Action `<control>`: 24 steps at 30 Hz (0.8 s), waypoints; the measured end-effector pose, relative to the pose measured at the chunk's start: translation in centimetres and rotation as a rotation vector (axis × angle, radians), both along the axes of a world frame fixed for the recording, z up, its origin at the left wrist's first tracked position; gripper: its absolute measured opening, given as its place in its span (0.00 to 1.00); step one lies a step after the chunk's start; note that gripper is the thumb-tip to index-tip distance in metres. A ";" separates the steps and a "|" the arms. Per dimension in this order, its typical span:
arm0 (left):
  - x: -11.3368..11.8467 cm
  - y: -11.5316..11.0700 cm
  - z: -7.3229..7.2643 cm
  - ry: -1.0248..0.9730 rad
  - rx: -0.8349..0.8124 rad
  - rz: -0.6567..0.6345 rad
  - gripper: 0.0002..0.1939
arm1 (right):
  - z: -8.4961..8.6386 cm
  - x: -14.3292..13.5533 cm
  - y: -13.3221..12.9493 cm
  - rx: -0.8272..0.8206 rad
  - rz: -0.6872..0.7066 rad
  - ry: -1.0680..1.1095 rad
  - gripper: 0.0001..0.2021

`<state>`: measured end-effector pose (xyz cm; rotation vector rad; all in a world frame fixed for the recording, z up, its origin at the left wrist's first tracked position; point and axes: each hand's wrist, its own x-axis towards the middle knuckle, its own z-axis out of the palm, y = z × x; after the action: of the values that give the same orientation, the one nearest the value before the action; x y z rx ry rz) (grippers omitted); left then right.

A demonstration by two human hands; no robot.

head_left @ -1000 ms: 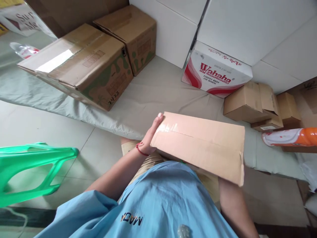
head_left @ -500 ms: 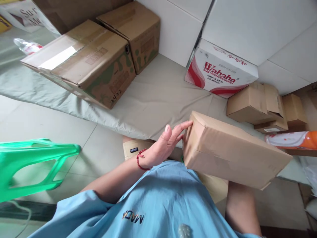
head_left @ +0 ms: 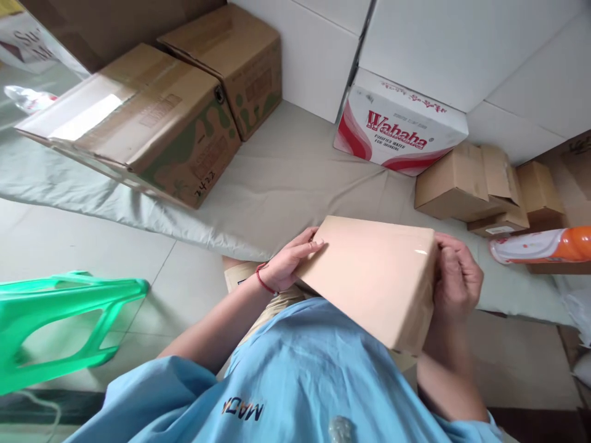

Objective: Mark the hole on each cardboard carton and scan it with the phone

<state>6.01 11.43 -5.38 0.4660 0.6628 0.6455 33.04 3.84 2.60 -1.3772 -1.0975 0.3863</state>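
A plain brown cardboard box (head_left: 369, 271) is held in front of my body, above my lap, its broad flat face turned up. My left hand (head_left: 289, 261), with a red cord bracelet at the wrist, grips the box's left end, thumb on the upper face and fingers partly hidden behind it. At the right end my right hand (head_left: 457, 277) is closed against the side of the box, its fingers bent near the far right corner. A small shiny mark, perhaps tape, shows near that corner.
Two printed cartons (head_left: 180, 123) stand on the cloth-covered surface (head_left: 286, 166) at left. A Wahaha water carton (head_left: 401, 123) is against the white wall. Smaller cardboard boxes (head_left: 462, 184) and an orange-capped bottle (head_left: 535, 246) lie to the right. A green plastic stool (head_left: 92, 332) stands at lower left.
The box has turned so its broad face shows, and it has moved left. My left hand has gone from touching its end to gripping it. My right hand has come into view.
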 end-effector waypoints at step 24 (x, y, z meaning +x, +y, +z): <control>-0.8 -2.1 1.1 0.114 0.728 0.344 0.27 | -1.4 -0.8 0.2 -0.148 -0.104 0.674 0.26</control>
<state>5.23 9.29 -4.25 1.0825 0.6071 1.2010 32.24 4.06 1.18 -1.2817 -0.4470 0.7977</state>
